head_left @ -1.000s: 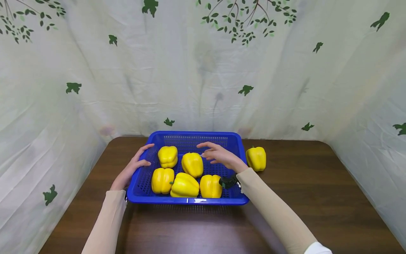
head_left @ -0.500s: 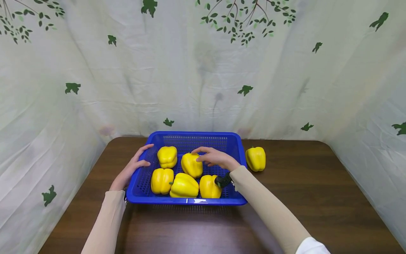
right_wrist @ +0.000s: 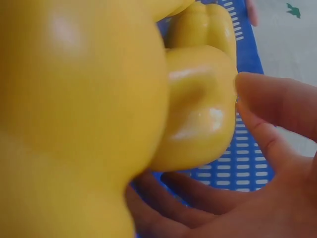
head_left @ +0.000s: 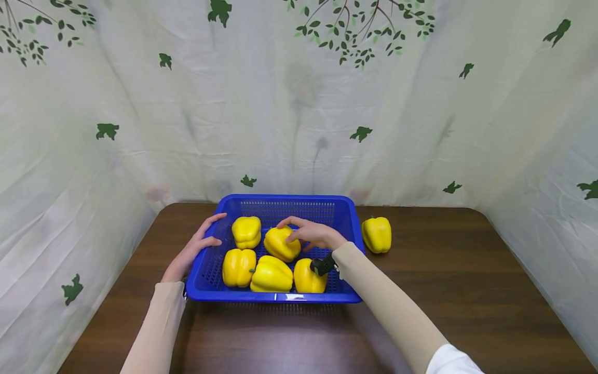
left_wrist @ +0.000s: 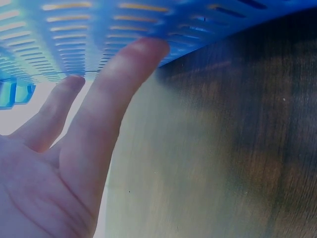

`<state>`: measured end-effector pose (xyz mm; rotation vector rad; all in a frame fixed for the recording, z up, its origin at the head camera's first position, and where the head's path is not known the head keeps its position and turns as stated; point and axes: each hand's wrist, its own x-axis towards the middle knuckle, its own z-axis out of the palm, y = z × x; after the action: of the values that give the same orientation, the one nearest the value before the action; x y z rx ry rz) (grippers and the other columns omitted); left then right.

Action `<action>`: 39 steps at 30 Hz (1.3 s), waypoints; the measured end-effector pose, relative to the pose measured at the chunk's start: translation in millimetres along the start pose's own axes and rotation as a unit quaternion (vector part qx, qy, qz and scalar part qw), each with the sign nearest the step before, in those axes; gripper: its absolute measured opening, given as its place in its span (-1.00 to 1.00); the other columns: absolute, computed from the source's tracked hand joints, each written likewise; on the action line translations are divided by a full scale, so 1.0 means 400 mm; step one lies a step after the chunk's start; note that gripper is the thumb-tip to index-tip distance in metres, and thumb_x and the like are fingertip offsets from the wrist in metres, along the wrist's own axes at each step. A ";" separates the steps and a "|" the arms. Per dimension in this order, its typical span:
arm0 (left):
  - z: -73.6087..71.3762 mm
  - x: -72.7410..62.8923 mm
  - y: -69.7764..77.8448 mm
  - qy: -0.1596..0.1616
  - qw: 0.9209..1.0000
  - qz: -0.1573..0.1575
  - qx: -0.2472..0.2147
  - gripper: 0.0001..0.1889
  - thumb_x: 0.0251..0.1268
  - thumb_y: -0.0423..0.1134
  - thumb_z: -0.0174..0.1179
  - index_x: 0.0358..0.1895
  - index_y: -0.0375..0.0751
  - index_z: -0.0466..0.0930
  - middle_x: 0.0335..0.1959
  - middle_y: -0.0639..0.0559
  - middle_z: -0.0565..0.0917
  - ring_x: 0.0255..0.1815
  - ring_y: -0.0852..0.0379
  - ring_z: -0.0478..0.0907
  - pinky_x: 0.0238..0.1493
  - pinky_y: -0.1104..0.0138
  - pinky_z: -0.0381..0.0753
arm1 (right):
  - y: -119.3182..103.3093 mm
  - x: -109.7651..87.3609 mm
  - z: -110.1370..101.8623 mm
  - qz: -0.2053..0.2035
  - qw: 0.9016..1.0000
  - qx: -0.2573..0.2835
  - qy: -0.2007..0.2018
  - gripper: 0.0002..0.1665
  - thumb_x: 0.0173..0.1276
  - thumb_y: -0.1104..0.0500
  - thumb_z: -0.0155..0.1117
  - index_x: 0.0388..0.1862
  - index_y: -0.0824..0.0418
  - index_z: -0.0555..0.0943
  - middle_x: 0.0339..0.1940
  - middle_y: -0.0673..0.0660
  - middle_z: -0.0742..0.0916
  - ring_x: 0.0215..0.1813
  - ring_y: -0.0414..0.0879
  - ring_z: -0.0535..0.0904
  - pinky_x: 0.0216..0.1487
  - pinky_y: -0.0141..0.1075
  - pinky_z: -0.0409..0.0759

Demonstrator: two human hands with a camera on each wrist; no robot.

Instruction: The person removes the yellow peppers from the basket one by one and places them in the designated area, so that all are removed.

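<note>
A blue slotted basket [head_left: 205, 291] holds several yellow bell peppers. My right hand [head_left: 317, 235] reaches in over its right side, fingers and thumb curved about the middle bell pepper [head_left: 279, 245], which leans to the left. The right wrist view has the thumb and fingers of that hand [right_wrist: 277, 144] at the side of this bell pepper [right_wrist: 203, 119]; another one fills the left foreground. My left hand [head_left: 193, 249] rests on the basket's left rim with straight, spread fingers. In the left wrist view its fingers [left_wrist: 106, 106] touch the slotted wall.
One more yellow bell pepper [head_left: 376, 235] stands on the brown wooden table [head_left: 444, 291], just outside the basket's right side. A pale curtain [head_left: 261, 104] with printed leaves hangs behind and along both sides of the table.
My right hand has moved left and down onto the middle bell pepper, and its fingers have closed about it. That pepper has tilted left. The left hand stays on the rim.
</note>
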<state>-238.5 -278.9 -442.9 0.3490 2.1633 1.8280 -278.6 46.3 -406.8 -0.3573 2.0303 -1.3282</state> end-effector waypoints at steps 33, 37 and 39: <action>0.002 0.013 -0.005 -0.006 0.998 0.042 -0.040 -0.32 0.34 -0.44 -0.14 0.51 -0.02 -0.06 0.48 -0.30 -0.09 0.32 -0.29 0.09 0.04 0.33 0.47 | -0.006 0.002 0.013 -0.003 0.999 0.037 -0.021 -0.36 0.31 0.39 0.08 0.35 -0.02 0.36 0.33 0.20 0.32 -0.25 0.01 0.53 -0.01 -0.02 0.53; 0.002 0.012 -0.006 -0.005 0.999 0.035 -0.034 -0.32 0.35 -0.41 -0.13 0.51 -0.01 -0.06 0.48 -0.28 -0.09 0.31 -0.29 0.10 0.02 0.31 0.49 | -0.010 -0.007 0.006 -0.007 0.999 0.037 -0.012 -0.34 0.30 0.36 0.09 0.36 -0.04 0.34 0.29 0.23 0.33 -0.28 0.05 0.54 0.02 0.05 0.51; 0.001 0.012 -0.006 -0.003 0.999 0.032 -0.028 -0.32 0.35 -0.40 -0.13 0.51 -0.01 -0.07 0.48 -0.26 -0.10 0.32 -0.31 0.10 0.02 0.29 0.49 | -0.011 -0.011 0.000 -0.012 0.999 0.036 -0.010 -0.34 0.31 0.34 0.08 0.38 -0.04 0.32 0.23 0.24 0.38 -0.30 0.04 0.55 0.03 0.05 0.51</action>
<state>-242.8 -277.3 -445.5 0.4149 2.1150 1.9162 -276.1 46.8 -401.1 -0.3618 1.9625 -1.4021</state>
